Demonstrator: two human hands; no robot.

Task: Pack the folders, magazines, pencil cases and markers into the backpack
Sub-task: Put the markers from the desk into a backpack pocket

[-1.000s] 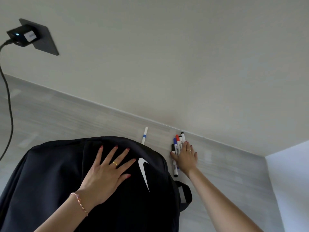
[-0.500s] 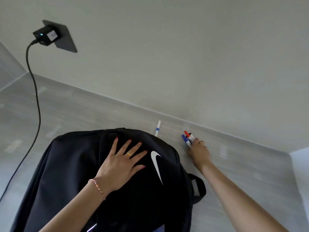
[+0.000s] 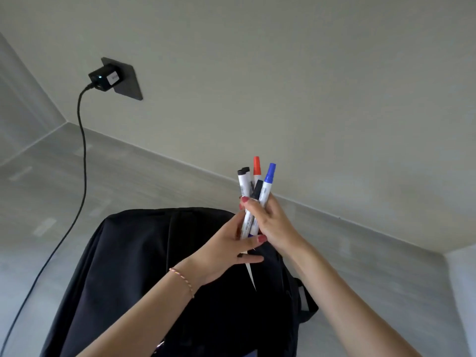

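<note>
She holds a bunch of markers [image 3: 253, 197] upright above the black backpack [image 3: 159, 266], caps pointing up: red, blue and black. Her right hand [image 3: 270, 222] has its fingers curled round the barrels; her left hand [image 3: 226, 249] comes in from below, thumb and fingers closing on the lower ends, so both grip the same bunch. The backpack lies on the grey floor [image 3: 373, 279] near the wall [image 3: 283, 73], beside a charger [image 3: 104, 79] and its cable [image 3: 79, 161]. I'd say she should square the ends first, keep the bundle tight, then slide it in as one. I can't see an open zip from here, so finding the opening comes first.
</note>
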